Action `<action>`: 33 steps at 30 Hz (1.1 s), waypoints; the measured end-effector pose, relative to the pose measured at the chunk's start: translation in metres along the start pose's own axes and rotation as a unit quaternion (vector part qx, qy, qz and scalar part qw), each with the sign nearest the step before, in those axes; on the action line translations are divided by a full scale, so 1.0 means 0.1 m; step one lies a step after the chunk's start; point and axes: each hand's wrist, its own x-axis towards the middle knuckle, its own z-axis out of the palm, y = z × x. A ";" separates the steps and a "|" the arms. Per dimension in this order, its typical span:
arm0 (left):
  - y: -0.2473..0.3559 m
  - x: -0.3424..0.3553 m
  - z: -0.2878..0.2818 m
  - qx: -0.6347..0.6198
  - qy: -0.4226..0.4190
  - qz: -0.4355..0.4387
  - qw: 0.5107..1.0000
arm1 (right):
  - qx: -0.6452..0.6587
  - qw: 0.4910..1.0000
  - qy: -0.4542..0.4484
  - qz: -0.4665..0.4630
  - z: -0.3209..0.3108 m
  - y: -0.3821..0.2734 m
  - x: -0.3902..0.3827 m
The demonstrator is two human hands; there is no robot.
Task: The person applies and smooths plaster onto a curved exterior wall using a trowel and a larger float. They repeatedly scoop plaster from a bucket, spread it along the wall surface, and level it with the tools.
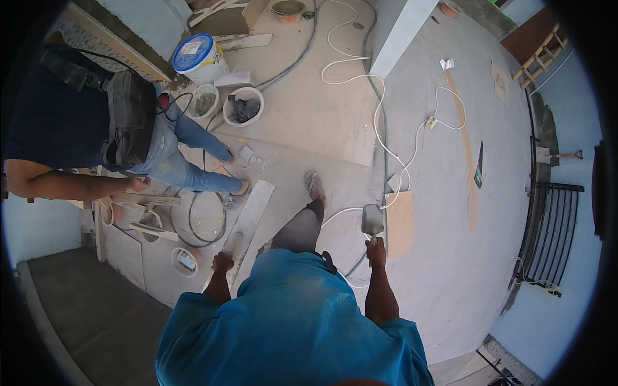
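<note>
In my right hand (376, 252) is the handle of a trowel (372, 219). Its broad grey blade points away from me, above the floor beside a tan board piece (400, 225). My left hand (223, 262) is closed at the left edge of a long pale board (255, 204), which slants away to the right. A grey smear marks the board near that hand. My forearms come out of blue sleeves, and one sandalled foot (314, 185) shows ahead.
Another person (187, 151) stands at the left, wearing jeans and a black bag. Buckets, among them a blue-lidded one (212, 64), stand beyond. A white cable (384, 138) and dark hoses wind over the dusty floor. At the right, a black metal grille (550, 219) leans on the wall.
</note>
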 end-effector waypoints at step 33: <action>4.63 -0.27 -4.04 -0.189 -0.266 -0.259 0.909 | -0.350 0.890 0.044 -0.289 0.14 -11.84 7.70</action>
